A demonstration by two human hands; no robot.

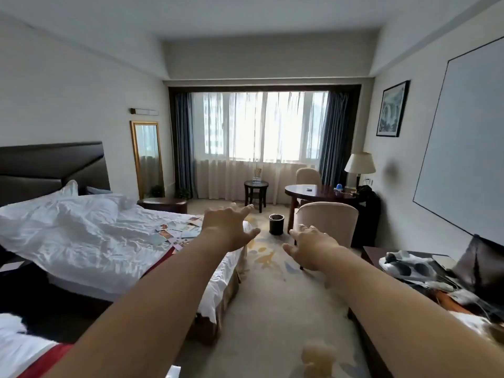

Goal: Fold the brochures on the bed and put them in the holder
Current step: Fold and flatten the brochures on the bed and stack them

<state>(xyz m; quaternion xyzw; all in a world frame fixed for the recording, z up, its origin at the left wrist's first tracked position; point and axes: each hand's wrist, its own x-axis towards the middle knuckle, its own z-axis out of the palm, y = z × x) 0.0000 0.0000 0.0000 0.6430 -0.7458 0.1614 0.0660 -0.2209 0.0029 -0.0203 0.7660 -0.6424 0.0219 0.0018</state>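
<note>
By the look of it, nothing of the task is done yet. The brochures (174,232) lie scattered loose near the foot of the bed (81,241), untouched. The left hand (229,227) and right hand (311,248) reach forward in the air, fingers spread wide, holding nothing. A clear stand (256,174) on the small round surface (255,184) by the window may be the holder, but it is too small to tell. All folding and loading remain.

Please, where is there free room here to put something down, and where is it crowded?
Free: the carpet between bed and armchair, and most of the round table. Crowded: the brochures at the bed's foot, and the cluttered counter at right.
</note>
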